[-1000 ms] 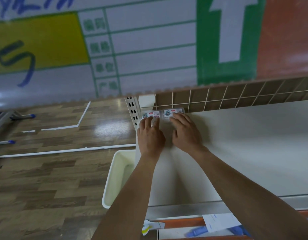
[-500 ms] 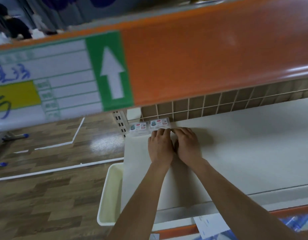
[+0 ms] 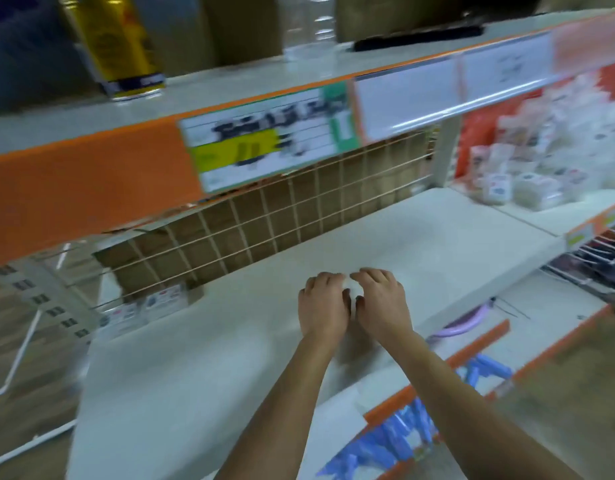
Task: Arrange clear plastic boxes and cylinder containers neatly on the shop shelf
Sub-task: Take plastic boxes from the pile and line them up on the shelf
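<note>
left grip (image 3: pixel 322 306) and right grip (image 3: pixel 383 303) empty, drawn back from clear boxes (image 3: pixel 159 299)

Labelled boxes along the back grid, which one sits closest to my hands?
The rightmost box, ending the row; the other boxes lie further left, farther from your left hand.

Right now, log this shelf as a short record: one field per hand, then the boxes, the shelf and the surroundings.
left hand: left hand over the middle of the shelf, fingers loosely curled, nothing seen in it
right hand: right hand close beside the left, likewise curled, nothing seen in it
boxes: two labelled clear boxes side by side at the shelf's back left corner, against the wire grid, apart from both hands
above: yellow can standing on the upper shelf
below: blue items, too blurred to identify
</note>
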